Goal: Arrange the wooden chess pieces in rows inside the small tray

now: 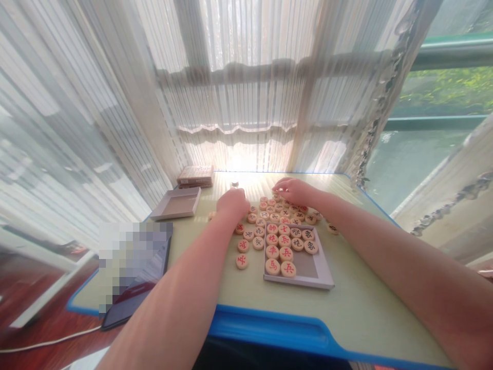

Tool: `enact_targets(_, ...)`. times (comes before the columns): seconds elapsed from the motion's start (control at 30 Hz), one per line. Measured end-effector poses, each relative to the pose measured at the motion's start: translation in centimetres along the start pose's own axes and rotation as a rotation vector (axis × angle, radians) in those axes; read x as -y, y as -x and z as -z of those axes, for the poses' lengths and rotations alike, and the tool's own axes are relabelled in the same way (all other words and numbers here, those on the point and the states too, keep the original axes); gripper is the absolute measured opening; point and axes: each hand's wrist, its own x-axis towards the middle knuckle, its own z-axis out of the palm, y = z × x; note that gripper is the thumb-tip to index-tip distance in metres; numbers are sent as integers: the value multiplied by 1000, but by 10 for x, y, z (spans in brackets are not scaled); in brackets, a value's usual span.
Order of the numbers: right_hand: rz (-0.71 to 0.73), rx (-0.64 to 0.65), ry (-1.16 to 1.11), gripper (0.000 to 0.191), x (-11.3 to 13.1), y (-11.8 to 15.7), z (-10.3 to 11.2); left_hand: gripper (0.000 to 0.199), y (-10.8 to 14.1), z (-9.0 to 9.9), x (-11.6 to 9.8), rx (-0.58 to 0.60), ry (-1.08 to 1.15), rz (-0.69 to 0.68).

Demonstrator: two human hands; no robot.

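Observation:
Many round wooden Chinese chess pieces (285, 213) with red or black characters lie loosely on the table. A shallow open box (311, 281) holds two columns of red pieces and a few black ones at its upper right. My left hand (233, 202) is closed at the left of the loose pieces; its fingertips and anything in them are hidden. Just beyond it a small piece (234, 184) shows in the glare. My right hand (295, 191) reaches over the far side of the pile, fingers stretched out, fingertips at a chess piece (276, 196).
On the left stand an empty box lid (177, 203) and a stacked box (195, 175). A tablet (142, 288), partly blurred out, lies at the left edge with a white cable (50, 343). Sheer curtains (246, 103) hang behind the blue-edged table (239, 293).

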Motion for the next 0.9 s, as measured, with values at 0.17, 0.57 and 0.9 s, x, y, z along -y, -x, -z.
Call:
enact_targets(0.17, -71, 43, 69, 26, 4, 0, 4, 31, 0, -1, 1, 2, -7, -5)
enact_targets(0.57, -121, 33, 117, 27, 4, 1, 5, 29, -2, -2, 4, -40, -31, -26)
enact_targets(0.9, -108, 18, 138, 29, 1, 0, -2, 68, -19, -15, 16, 17, 6, -28)
